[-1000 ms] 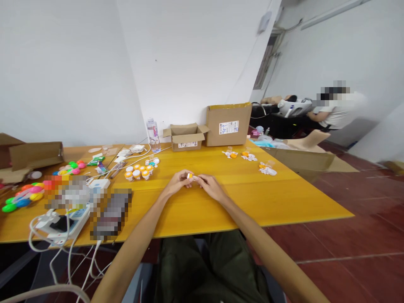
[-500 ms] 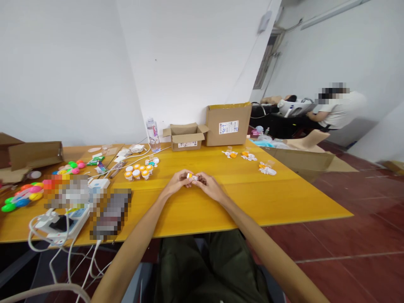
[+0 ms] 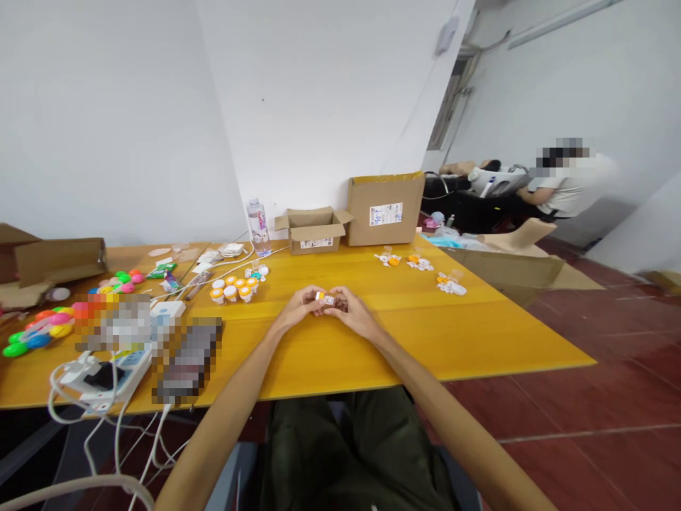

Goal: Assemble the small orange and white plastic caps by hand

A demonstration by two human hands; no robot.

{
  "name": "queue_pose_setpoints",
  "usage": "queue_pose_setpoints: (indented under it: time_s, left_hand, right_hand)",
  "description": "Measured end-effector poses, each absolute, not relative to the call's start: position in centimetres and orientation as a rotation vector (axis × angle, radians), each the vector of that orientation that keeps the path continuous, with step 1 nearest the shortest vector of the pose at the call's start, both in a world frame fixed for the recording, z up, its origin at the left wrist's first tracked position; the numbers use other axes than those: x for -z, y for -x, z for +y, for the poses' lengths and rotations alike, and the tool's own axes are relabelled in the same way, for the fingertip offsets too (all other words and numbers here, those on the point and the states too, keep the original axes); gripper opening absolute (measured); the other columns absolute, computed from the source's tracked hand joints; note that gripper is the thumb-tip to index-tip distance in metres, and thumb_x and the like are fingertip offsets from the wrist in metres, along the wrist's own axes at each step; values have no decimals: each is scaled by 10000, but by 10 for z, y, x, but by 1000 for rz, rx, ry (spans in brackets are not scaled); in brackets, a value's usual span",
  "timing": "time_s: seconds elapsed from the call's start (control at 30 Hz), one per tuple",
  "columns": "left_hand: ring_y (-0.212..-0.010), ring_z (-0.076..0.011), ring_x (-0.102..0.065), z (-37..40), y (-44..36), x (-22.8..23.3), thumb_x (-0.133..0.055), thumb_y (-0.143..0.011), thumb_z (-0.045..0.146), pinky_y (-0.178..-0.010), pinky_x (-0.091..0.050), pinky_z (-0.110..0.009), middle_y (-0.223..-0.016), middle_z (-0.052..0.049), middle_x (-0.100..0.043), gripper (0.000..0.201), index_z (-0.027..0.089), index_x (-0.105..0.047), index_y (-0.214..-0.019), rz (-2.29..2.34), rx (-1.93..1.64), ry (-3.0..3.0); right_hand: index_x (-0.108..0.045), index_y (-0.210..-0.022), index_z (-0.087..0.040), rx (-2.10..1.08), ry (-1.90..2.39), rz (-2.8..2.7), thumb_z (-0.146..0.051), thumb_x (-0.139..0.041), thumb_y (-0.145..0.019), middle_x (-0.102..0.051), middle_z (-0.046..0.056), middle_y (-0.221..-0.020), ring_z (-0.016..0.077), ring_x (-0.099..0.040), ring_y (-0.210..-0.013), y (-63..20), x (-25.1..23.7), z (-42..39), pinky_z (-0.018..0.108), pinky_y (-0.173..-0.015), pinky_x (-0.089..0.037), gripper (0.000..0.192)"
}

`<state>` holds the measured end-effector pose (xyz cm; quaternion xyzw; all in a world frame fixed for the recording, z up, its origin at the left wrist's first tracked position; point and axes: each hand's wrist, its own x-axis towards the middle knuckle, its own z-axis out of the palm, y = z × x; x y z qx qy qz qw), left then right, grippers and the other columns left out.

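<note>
Left hand [image 3: 298, 306] and right hand [image 3: 355, 314] together over the middle of the yellow table [image 3: 479, 333], fingertips meeting and pinched on one small piece [image 3: 324, 297] held between them, just above the tabletop. Small piece: tiny, part orange, part white with dark specks; finer detail too small to tell. Left of the hands, near: cluster of small orange-and-white cups [image 3: 233, 289] standing in a tight group. Beyond these, toward the wall: clear water bottle [image 3: 258, 227], upright. Beside the bottle, to the right: small open carton [image 3: 313, 231], flaps up; next to it, large cardboard box [image 3: 385, 208] with a white label on its front. Right of the hands, farther back: scattered orange and white bits [image 3: 420, 265] in three loose heaps. Far left: bright plastic toys [image 3: 37, 330] in green, pink, yellow and blue; white power strip [image 3: 106, 376] with cables trailing over the table edge. Background right: seated person in a white top [image 3: 572, 191], well apart from the table.
</note>
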<state>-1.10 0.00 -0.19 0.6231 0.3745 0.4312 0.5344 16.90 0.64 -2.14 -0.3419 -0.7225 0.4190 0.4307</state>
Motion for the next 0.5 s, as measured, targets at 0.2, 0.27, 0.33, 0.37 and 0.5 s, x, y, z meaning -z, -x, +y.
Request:
queue_pose_setpoints:
  time_s: [0.2, 0.27, 0.33, 0.37, 0.5]
  left_hand:
    - [-586, -118, -600, 0, 11, 2, -766, -673, 469, -601, -479, -250, -676, 8, -641, 420, 163, -633, -928, 890, -1030, -1479]
    - [-578, -117, -599, 0, 11, 1, -767, -670, 472, -590, -476, -246, -663, 11, -638, 420, 162, -631, -918, 889, -1030, -1479]
    - [-571, -115, -598, 0, 11, 2, -776, -661, 472, -586, -478, -244, -657, 14, -638, 424, 163, -631, -912, 883, -1032, -1472]
    - [-569, -113, -598, 0, 11, 2, -780, -656, 472, -588, -481, -244, -658, 15, -639, 428, 163, -631, -912, 879, -1035, -1467]
    - [-559, -111, -595, 1, 10, 2, -784, -650, 479, -595, -484, -248, -646, 19, -635, 440, 161, -631, -913, 878, -1037, -1459]
  right_hand:
    - [-575, -829, -221, -947, 871, -1858, -424, -621, -799, -664, -5, -767, 166, -616, -722, -170, 15, 2, 295, -679, -488, 210]
    - [-591, -815, -220, -909, 894, -1882, -420, -610, -809, -665, -6, -747, 167, -608, -706, -170, 13, 1, 294, -675, -479, 201]
    - [-606, -814, -220, -882, 905, -1898, -411, -605, -815, -669, -5, -743, 168, -603, -693, -170, 11, 0, 293, -671, -472, 191]
    - [-613, -817, -220, -868, 908, -1905, -406, -605, -816, -670, -5, -743, 169, -600, -688, -171, 11, 0, 292, -667, -469, 185]
    - [-642, -823, -230, -772, 914, -1928, -381, -627, -809, -671, 3, -751, 175, -589, -683, -171, 11, 1, 291, -658, -461, 153]
